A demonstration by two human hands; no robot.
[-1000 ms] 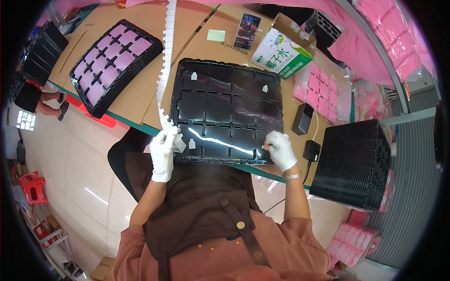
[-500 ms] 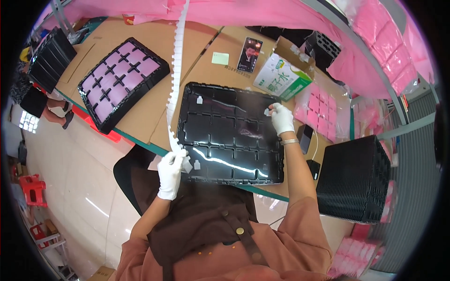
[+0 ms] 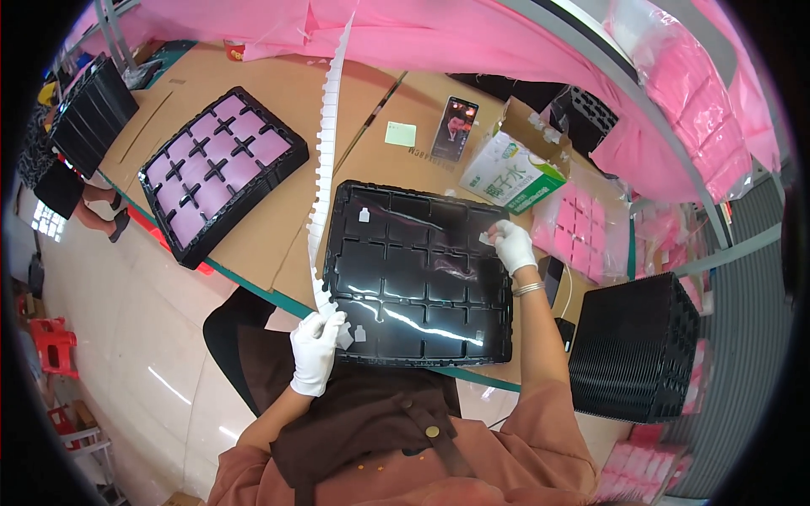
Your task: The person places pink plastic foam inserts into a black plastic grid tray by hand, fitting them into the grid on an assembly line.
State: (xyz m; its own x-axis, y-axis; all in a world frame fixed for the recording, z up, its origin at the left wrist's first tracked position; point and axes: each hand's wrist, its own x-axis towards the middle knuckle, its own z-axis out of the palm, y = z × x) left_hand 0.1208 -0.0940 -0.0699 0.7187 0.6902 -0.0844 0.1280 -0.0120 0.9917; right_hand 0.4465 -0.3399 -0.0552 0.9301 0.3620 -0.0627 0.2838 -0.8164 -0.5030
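A black plastic tray (image 3: 410,287) with moulded compartments lies in front of me under a shiny clear film. My left hand (image 3: 315,352), in a white glove, pinches a long backing strip (image 3: 324,160) of white labels by the tray's near left corner. The strip runs up and away over the cardboard. At the tray's far right corner, my gloved right hand (image 3: 513,246) has its fingertips closed on a small white label (image 3: 484,239), at the film's surface. Other white labels sit at the far left (image 3: 364,215) and near left (image 3: 360,334); a fainter label (image 3: 480,336) shows at near right.
Left of the strip rests a black tray with lilac cells (image 3: 221,139). Beyond my right hand are a phone (image 3: 454,128), a green-and-white carton (image 3: 516,169) and bagged pink sheets (image 3: 582,223). A tall stack of black trays (image 3: 633,347) stands at right.
My view has tilted, so the table and tray appear lower in the picture. Both hands keep about the same places on the tray, and the label strip sways slightly.
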